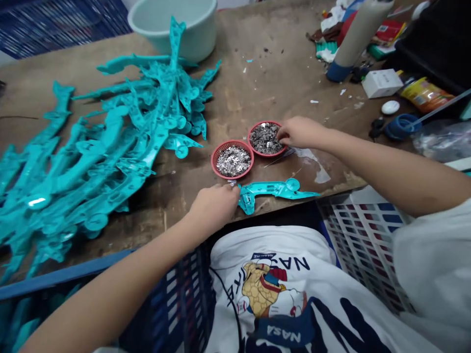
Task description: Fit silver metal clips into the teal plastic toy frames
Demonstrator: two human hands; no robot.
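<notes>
My left hand (216,203) is closed, its fingertips at the left end of a turquoise plastic part (270,188) lying near the table's front edge. A small shiny metal piece (231,182) shows at those fingertips. My right hand (300,132) reaches over the rim of a small red basket (253,148), its fingers pinched among dark grey metal bits (265,138); whatever they grip is hidden. Touching that basket on the left is a second red basket (215,166), full of brighter silvery metal pieces (234,161).
A large heap of turquoise parts (121,147) covers the left of the table, with a pale green basin (176,34) behind it. At the right are a bottle (356,41), a white box (382,82) and a blue lid (403,125). A white crate (362,235) stands below the edge.
</notes>
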